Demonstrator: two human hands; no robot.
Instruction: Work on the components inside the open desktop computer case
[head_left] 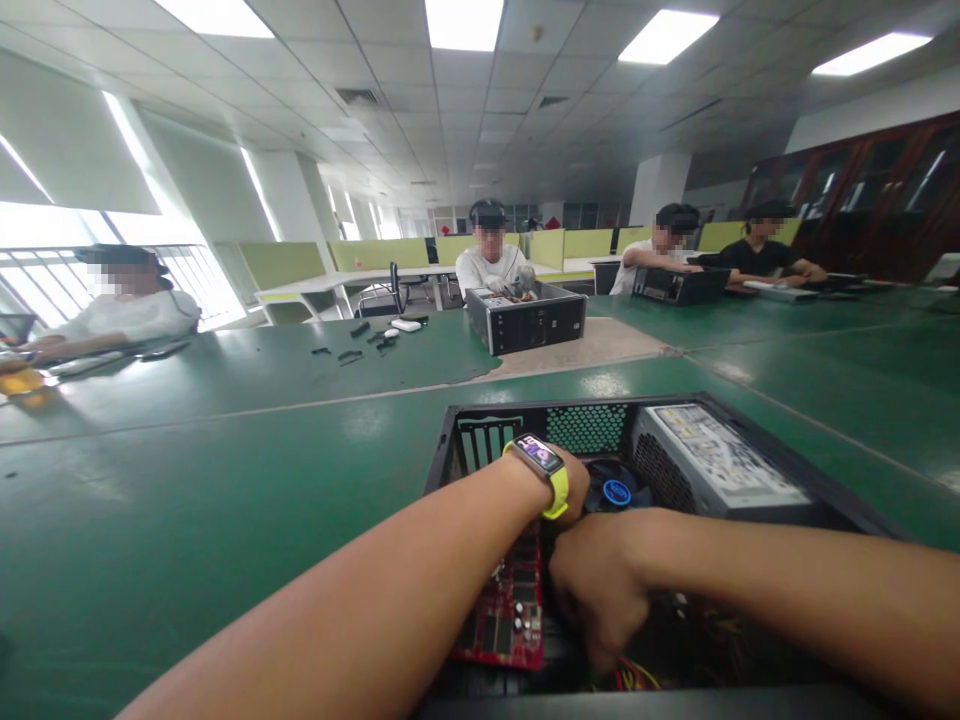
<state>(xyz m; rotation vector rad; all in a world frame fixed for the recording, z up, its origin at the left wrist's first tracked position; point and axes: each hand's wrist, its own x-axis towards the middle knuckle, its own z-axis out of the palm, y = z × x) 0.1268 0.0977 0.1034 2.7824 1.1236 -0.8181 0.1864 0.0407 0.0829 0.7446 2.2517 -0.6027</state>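
Our left hand [574,485], strapped with 1 watch [541,460], reaches inside the open case [750,440] on the desk [187,520] by the fan [616,490]; its grip is hidden. The red board [510,610] lies flat, long axis running away from us. We should move gently among cables. Our right hand [600,590] curls downward, grasp unclear.

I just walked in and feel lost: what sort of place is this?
Probably an open-plan office used as a computer repair or training workshop. People sit at long green tables working on opened computer cases, and both hands reach into one here; green cubicle dividers stand behind.
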